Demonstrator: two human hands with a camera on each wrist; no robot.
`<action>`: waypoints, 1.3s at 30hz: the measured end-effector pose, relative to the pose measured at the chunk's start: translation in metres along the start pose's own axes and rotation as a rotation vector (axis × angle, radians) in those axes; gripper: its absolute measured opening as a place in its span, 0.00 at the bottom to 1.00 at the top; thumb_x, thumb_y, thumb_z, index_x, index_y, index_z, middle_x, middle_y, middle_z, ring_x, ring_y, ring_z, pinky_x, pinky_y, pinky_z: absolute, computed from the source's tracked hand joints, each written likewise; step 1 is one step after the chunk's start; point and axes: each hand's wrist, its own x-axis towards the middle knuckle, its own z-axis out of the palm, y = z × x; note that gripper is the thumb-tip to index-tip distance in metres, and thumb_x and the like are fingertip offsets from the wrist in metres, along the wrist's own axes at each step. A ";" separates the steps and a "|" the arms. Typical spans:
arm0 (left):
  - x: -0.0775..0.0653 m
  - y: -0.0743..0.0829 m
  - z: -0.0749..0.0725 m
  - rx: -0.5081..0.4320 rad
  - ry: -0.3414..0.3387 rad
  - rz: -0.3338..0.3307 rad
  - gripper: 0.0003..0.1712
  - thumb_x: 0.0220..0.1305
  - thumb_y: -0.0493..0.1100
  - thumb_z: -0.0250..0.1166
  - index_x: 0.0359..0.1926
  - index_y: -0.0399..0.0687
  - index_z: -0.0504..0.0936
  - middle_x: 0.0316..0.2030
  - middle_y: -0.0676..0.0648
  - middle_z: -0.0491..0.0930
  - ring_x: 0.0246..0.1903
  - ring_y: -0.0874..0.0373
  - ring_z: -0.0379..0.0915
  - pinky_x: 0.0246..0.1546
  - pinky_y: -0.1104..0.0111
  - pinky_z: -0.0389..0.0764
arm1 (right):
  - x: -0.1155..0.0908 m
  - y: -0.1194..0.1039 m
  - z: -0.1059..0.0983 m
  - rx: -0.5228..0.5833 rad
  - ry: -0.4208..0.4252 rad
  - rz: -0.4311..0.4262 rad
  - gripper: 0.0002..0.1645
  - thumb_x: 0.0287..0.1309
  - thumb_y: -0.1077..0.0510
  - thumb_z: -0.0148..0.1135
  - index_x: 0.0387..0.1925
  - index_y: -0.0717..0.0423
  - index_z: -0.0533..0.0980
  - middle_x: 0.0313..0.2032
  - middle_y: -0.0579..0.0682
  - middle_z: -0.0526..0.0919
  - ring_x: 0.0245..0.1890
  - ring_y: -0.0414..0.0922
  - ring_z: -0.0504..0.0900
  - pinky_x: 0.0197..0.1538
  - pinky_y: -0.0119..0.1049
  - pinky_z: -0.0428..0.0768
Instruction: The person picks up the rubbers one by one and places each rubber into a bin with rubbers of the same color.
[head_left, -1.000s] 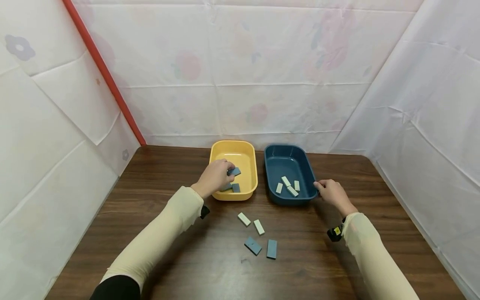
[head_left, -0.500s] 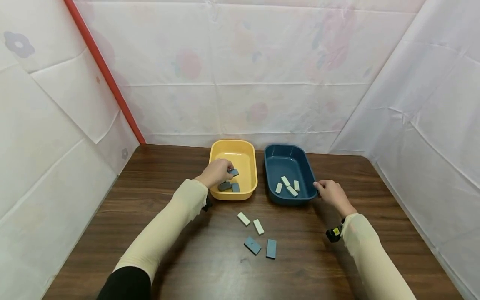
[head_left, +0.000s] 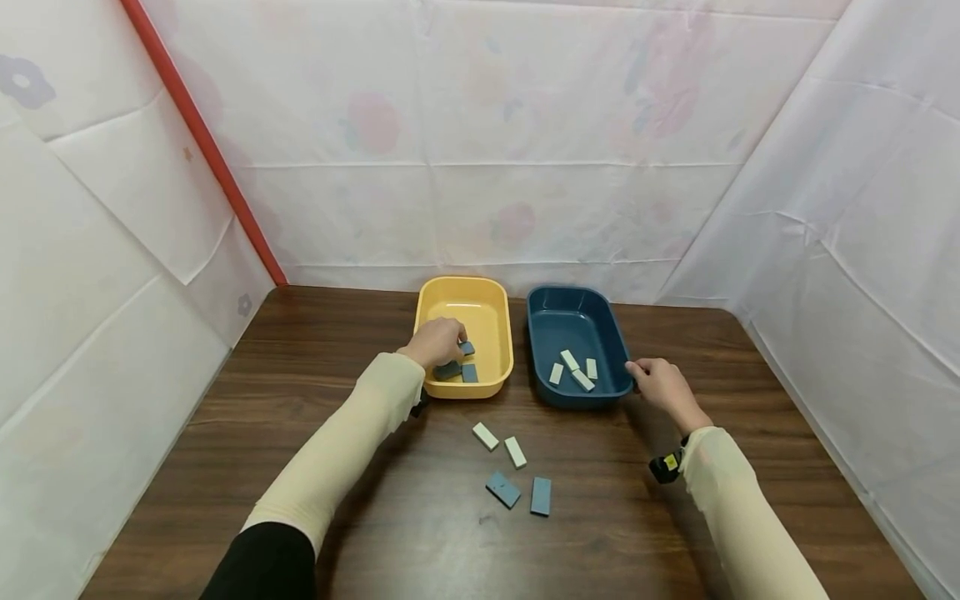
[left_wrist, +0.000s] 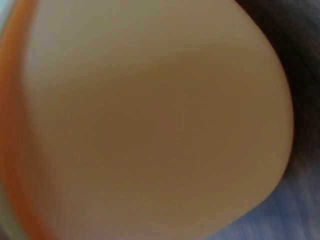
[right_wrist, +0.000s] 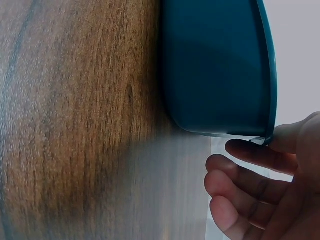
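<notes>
My left hand [head_left: 437, 342] reaches over the near left part of the yellow tray [head_left: 501, 333], its fingertips pinching a blue-grey rectangular tile [head_left: 467, 347] low inside. Two similar tiles lie there: one tile [head_left: 448, 370] under the wrist side, another tile [head_left: 469, 372] beside it. The outer wall of the yellow tray [left_wrist: 165, 125] fills the left wrist view, hiding the fingers. My right hand [head_left: 663, 386] pinches the right rim of the dark blue tray [right_wrist: 220, 75] between thumb and index finger; the other fingers curl loosely below. Several white blocks [head_left: 582, 381] lie in the blue tray.
On the wooden table [head_left: 615, 533], in front of the trays, lie two white blocks, a left one [head_left: 485, 436] and a right one [head_left: 515, 452]. Nearer are two blue-grey tiles, one slanted tile [head_left: 503, 490] and one straight tile [head_left: 541, 497]. White sheets [head_left: 465, 133] enclose the table.
My left hand has shifted slightly right and lower in the yellow tray with the tile, uncovering more of the tile beneath the wrist. My right hand keeps its place at the blue rim.
</notes>
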 end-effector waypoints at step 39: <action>-0.009 -0.001 0.001 0.099 0.204 0.059 0.10 0.63 0.39 0.59 0.30 0.44 0.86 0.31 0.47 0.86 0.29 0.55 0.78 0.33 0.62 0.80 | -0.002 0.003 0.005 0.017 0.081 -0.023 0.26 0.73 0.49 0.48 0.55 0.67 0.77 0.32 0.61 0.85 0.28 0.45 0.78 0.31 0.36 0.72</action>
